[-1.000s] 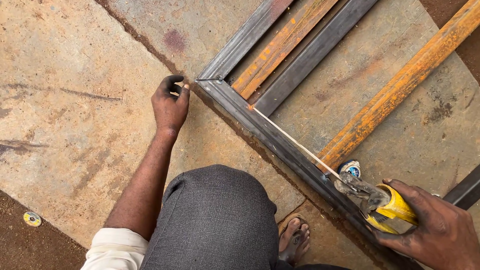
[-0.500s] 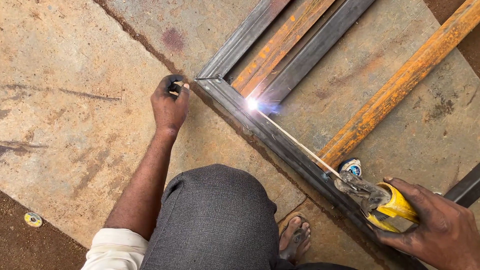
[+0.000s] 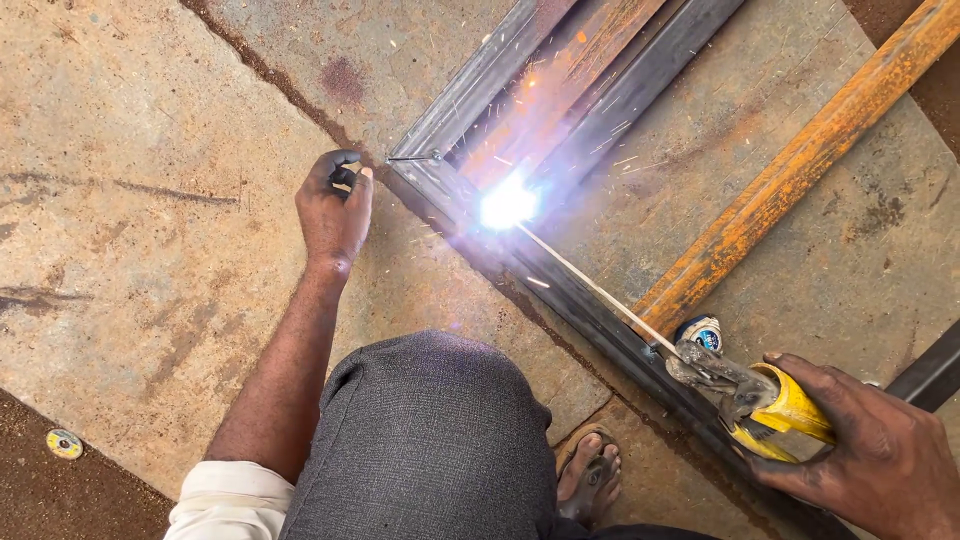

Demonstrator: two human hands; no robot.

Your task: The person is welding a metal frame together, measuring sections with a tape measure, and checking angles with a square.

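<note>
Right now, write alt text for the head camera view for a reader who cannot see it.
Seen from above, a crouching person's right hand holds a yellow electrode holder whose welding rod throws a bright arc and sparks at the corner of a dark steel frame. The left hand holds a small metal piece beside that corner, on a concrete slab.

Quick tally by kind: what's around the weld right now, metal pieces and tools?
Dark steel frame bars: 3, two meeting at the corner and one inside the frame
Rusty orange bars: 2
Electrode holder: 1, in the right hand
Welding rod: 1
Small disc: 1
Total: 8
</note>
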